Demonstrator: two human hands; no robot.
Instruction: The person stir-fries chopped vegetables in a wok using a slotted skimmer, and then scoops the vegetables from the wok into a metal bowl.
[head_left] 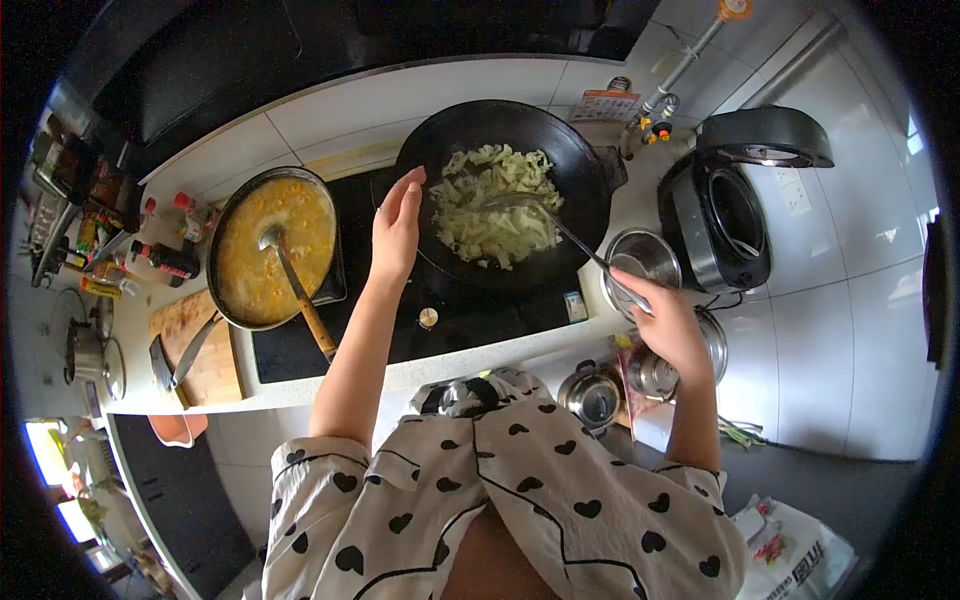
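Observation:
Chopped pale green vegetable pieces lie in a large black wok on the dark stovetop. My right hand is closed round the handle of a metal spatula, whose head rests among the pieces. At the wok's left rim my left hand is raised with nothing in it, fingers stretched upward; whether it touches the rim cannot be made out. Left of that hand stands a pan of yellow-orange soup, with a wooden-handled ladle leaning in it.
A cutting board with a knife sits at the left, near bottles. Right of the wok are a metal bowl and an open black rice cooker. A lidded pot is below the counter edge.

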